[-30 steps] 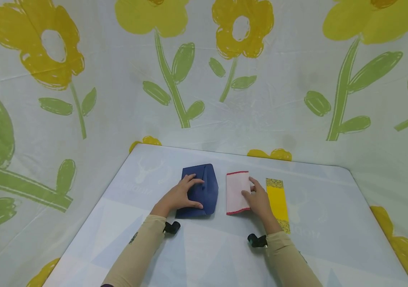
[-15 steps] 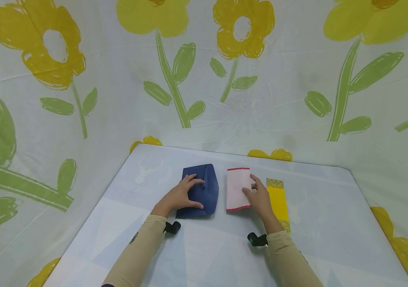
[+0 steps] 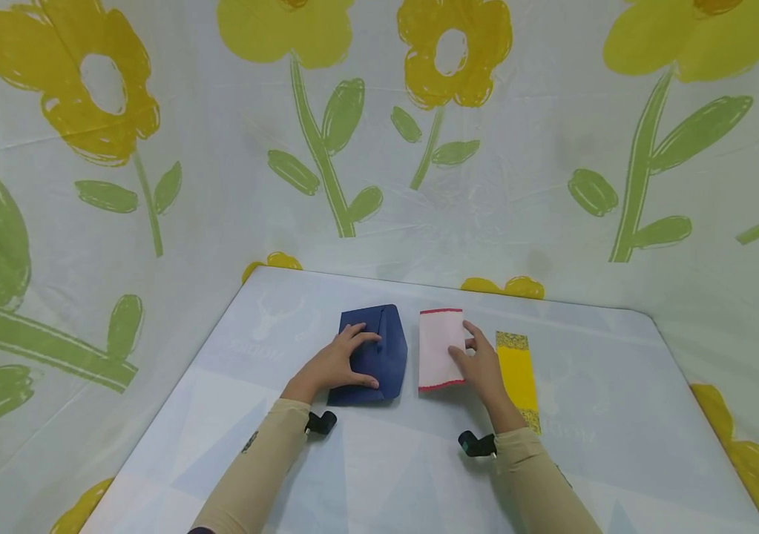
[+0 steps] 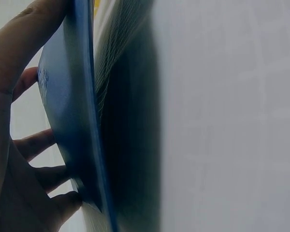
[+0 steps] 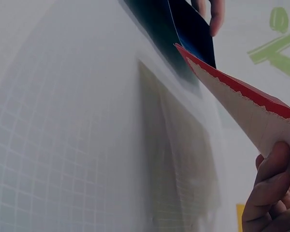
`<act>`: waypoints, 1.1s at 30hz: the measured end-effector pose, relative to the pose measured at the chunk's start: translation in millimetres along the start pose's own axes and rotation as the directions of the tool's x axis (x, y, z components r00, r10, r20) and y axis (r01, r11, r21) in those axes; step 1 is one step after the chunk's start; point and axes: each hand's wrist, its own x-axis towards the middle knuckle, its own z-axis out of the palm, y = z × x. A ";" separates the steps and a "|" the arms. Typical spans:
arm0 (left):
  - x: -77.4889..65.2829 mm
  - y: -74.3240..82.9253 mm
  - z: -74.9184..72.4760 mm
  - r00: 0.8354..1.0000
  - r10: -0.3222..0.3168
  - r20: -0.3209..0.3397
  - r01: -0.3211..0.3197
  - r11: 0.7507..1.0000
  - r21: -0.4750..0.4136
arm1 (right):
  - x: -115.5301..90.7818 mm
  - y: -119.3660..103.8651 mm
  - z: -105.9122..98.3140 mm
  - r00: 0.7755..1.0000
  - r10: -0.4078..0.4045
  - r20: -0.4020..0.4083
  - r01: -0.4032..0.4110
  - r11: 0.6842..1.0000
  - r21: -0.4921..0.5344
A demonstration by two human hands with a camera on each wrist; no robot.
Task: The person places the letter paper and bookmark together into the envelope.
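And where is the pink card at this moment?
In the head view, the right hand holds the pink card, with the blue envelope to its left and the yellow strip to its right.

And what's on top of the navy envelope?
The left hand rests on the navy envelope, fingers spread, covering part of its upper face. What, if anything, is inside the envelope can't be seen.
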 end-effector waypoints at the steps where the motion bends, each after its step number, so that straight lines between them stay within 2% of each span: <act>1: 0.0 -0.1 0.0 1.000 0.000 0.000 0.000 1.000 0.000 | 0.0 -0.5 0.2 1.000 -0.001 0.000 0.001 1.000 0.000; 18: -0.5 -0.5 -0.4 1.000 -0.004 0.007 0.004 1.000 -0.010 | -1.0 -6.8 9.0 1.000 0.002 0.007 -0.002 0.999 0.049; 27: -1.2 -0.6 -1.0 1.000 0.017 0.000 -0.017 1.000 0.001 | -0.5 -9.4 20.4 0.998 -0.057 -0.007 0.057 0.997 0.054; 33: -2.0 0.0 -2.5 0.999 0.037 0.001 -0.037 0.999 -0.003 | -2.8 -10.8 27.5 0.998 -0.064 -0.001 0.064 0.997 0.049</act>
